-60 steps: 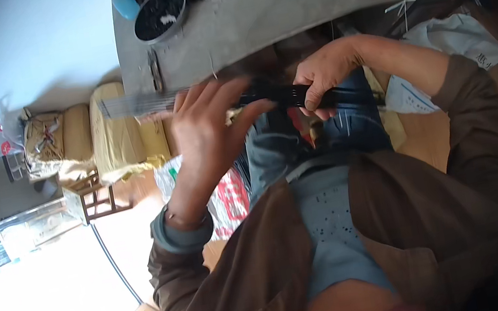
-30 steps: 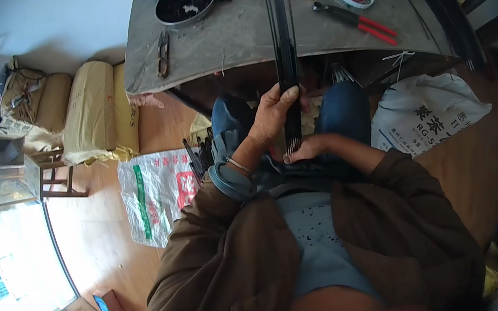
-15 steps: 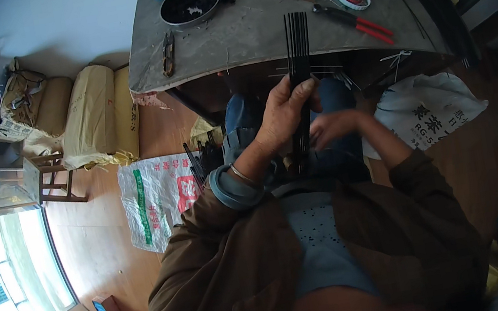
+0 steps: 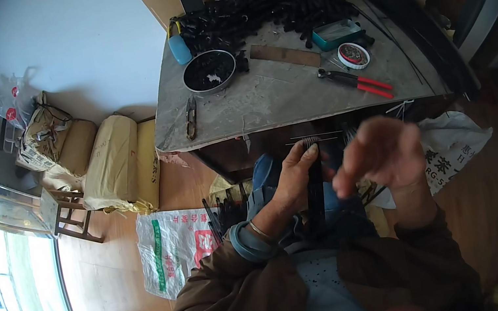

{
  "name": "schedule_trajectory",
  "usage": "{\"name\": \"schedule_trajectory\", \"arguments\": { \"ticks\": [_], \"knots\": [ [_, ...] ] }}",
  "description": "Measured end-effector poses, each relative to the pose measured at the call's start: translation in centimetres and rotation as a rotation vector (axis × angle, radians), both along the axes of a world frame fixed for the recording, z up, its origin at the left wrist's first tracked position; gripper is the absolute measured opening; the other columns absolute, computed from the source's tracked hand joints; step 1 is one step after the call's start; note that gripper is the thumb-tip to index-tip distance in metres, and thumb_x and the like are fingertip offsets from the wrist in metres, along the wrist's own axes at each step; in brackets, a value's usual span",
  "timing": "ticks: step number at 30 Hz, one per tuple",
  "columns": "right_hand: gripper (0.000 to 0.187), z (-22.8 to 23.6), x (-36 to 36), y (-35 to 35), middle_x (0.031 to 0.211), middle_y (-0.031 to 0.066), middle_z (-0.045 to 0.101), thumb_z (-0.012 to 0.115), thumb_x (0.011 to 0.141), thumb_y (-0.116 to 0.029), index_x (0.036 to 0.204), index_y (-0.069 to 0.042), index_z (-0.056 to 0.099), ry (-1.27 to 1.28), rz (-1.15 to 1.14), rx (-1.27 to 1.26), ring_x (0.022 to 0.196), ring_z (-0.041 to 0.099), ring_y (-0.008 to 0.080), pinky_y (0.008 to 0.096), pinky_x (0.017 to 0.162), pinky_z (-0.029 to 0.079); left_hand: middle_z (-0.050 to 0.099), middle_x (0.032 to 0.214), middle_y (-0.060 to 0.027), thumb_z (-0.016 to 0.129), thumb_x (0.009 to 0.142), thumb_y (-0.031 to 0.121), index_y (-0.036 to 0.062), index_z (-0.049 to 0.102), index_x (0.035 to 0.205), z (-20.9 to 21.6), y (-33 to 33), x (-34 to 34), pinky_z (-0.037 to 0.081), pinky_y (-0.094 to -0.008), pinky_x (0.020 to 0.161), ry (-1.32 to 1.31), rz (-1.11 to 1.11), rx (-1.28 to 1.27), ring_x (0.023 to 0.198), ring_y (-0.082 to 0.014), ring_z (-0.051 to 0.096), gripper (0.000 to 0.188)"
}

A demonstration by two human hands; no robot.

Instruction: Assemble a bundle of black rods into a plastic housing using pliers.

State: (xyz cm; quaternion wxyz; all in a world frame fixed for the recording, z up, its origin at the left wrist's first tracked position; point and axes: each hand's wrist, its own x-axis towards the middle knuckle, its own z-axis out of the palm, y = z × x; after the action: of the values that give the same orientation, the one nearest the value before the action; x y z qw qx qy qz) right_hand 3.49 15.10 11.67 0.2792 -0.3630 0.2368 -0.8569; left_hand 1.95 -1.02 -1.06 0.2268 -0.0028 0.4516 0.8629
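My left hand (image 4: 296, 177) is closed round a bundle of thin black rods (image 4: 316, 193), held upright over my lap just in front of the table edge. Pale rod tips show at its thumb. To the right, my right hand (image 4: 385, 155) is raised, apart from the bundle and blurred by motion. Its fingers look loosely spread, and I see nothing in them. Beyond my left hand, thin metal rods (image 4: 329, 138) lie crosswise by the table edge.
The grey table (image 4: 241, 113) bears a pan of black pieces (image 4: 210, 72), red-handled pliers (image 4: 356, 83), snips (image 4: 191, 119), a wooden strip (image 4: 285, 56), a round tub (image 4: 354, 55) and a heap of black parts (image 4: 263, 10). A white sack (image 4: 458, 135) lies at the right.
My right hand has lifted away from beside the bundle, up and to the right. My left hand and the bundle sit lower in view, and more of the table top shows.
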Motion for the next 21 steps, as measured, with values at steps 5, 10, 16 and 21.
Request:
{"name": "schedule_trajectory", "arguments": {
  "ticks": [5,10,16,21],
  "knots": [
    [0.033,-8.1,-2.6,5.4,0.095,0.0179,0.064,0.057,0.093,-0.024,0.108,0.006,0.058,-0.160,-0.342,0.847,0.087,0.065,0.0255,0.0385,0.079,0.054,0.063,0.094,-0.0055,0.051,0.096,0.014,0.0055,0.059,0.106,1.4,0.0,0.2,0.054,-0.0323,0.069,-0.034,0.093,0.079,0.081,-0.0173,0.064,0.015],
    [0.019,-12.9,-1.0,1.3,0.085,0.0117,0.066,0.059,0.089,-0.009,0.102,0.005,0.062,0.188,-0.285,1.164,0.078,0.066,0.0203,0.0322,0.076,0.055,0.062,0.089,-0.0026,0.052,0.095,0.011,0.0059,0.060,0.112,1.3,0.5,-0.5,0.051,-0.0289,0.065,0.081,0.063,-0.077,0.075,-0.0135,0.060,0.020],
    [0.025,-14.6,-0.1,-2.0,0.098,0.0181,0.065,0.052,0.090,-0.006,0.111,0.005,0.056,-0.571,-0.352,0.559,0.089,0.066,0.0284,0.0393,0.080,0.053,0.057,0.084,-0.0010,0.060,0.091,0.020,0.0044,0.050,0.131,2.8,-3.2,-3.3,0.043,-0.0245,0.059,-0.128,-0.380,-0.164,0.066,-0.0084,0.053,0.044],
    [0.027,-14.0,-0.8,-1.9,0.110,0.0209,0.062,0.046,0.093,-0.007,0.116,0.004,0.052,-0.703,-0.363,0.419,0.098,0.064,0.0344,0.0472,0.087,0.052,0.062,0.094,-0.0097,0.060,0.091,0.033,-0.0029,0.033,0.141,5.8,-5.8,-12.3,0.052,-0.0287,0.067,0.273,-0.661,-0.459,0.072,-0.0143,0.060,0.068]
  ]
}}
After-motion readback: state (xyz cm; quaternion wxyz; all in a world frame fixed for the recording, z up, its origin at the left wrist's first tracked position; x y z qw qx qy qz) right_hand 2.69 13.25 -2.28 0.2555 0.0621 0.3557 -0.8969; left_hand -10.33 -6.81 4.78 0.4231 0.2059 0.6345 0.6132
